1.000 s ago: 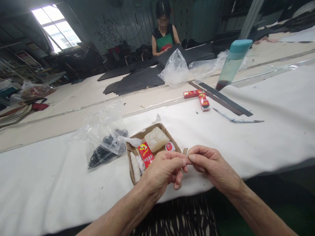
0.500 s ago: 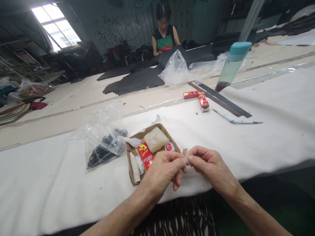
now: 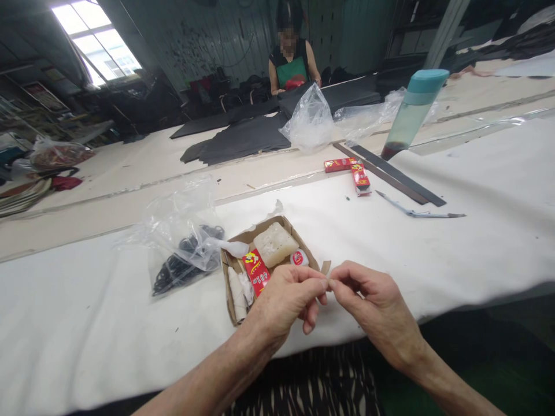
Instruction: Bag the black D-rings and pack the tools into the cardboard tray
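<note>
My left hand [image 3: 288, 300] and my right hand [image 3: 368, 297] meet fingertip to fingertip just right of a shallow cardboard box [image 3: 228, 297]. Both are closed in a pinch; whatever lies between the fingertips is too small to make out. A small tan strip [image 3: 326, 267] shows just behind the fingers. Inside the box lie a yellowish block [image 3: 276, 244], a red carton marked 401 [image 3: 255, 271], a small round white container with a red label [image 3: 299, 258] and a pale roll [image 3: 237, 294]. My left hand hides the box's near right corner.
Left of the box lies a clear plastic bag with black cords [image 3: 186, 254]. Beyond are two red cartons [image 3: 359, 178], dark strips [image 3: 399, 174], a pointed tool [image 3: 418, 212] and a teal-lidded bottle [image 3: 410, 115]. A person [image 3: 295, 63] works across the table beside black sheets [image 3: 247, 138].
My fingertips stay pinched together in almost the same place. My right hand has turned slightly at the wrist. The view has shifted a little.
</note>
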`<state>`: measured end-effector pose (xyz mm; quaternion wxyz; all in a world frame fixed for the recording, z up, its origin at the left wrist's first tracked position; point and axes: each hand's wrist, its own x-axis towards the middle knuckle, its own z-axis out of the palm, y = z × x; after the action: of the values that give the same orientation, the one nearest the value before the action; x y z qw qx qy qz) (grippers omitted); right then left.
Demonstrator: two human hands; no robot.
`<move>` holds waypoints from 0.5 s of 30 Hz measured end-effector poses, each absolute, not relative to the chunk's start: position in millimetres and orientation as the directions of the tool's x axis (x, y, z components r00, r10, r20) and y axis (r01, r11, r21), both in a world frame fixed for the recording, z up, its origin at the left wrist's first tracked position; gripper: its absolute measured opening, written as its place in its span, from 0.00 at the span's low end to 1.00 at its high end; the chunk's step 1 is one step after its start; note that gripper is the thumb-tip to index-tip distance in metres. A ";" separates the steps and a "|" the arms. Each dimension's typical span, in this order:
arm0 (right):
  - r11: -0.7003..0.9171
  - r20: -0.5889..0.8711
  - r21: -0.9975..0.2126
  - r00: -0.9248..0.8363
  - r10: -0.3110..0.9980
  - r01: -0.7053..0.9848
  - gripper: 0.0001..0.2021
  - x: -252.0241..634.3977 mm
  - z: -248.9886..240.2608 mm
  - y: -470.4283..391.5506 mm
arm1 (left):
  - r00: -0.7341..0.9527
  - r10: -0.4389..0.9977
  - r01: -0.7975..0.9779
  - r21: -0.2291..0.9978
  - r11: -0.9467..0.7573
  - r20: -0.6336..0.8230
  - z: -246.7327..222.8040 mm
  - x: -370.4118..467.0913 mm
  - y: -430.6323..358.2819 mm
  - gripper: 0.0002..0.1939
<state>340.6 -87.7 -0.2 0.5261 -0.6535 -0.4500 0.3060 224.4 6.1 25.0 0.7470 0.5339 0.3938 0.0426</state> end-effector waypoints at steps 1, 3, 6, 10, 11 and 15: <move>-0.036 0.086 -0.958 0.406 0.910 0.284 0.08 340.7 -0.9 -87.9 | 0.685 0.485 0.357 0.831 0.428 -0.544 24.9 224.3 6.4 0.10; -0.024 0.098 -0.957 0.400 0.911 0.288 0.08 340.8 -1.9 -88.1 | 0.683 0.487 0.353 0.829 0.433 -0.545 25.2 224.5 7.2 0.09; -0.010 0.084 -0.972 0.385 0.919 0.236 0.08 341.1 -2.8 -88.3 | 0.680 0.481 0.343 0.820 0.457 -0.553 25.6 225.2 8.3 0.09; 0.039 0.131 -0.967 0.357 0.925 0.252 0.08 341.2 -5.3 -89.2 | 0.674 0.476 0.325 0.805 0.496 -0.565 24.6 225.7 9.0 0.07; 0.065 0.166 -0.957 0.349 0.922 0.283 0.08 341.1 -6.5 -89.6 | 0.673 0.474 0.318 0.801 0.508 -0.568 24.2 225.8 9.1 0.07; 0.186 0.345 -0.876 0.309 0.886 0.445 0.08 340.3 -11.8 -90.6 | 0.673 0.456 0.287 0.773 0.565 -0.583 23.0 226.8 8.7 0.07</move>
<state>340.3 -90.6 -11.8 0.5381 -0.6041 -0.5508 0.2050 226.8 8.7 23.0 0.7886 0.4632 0.4008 0.0534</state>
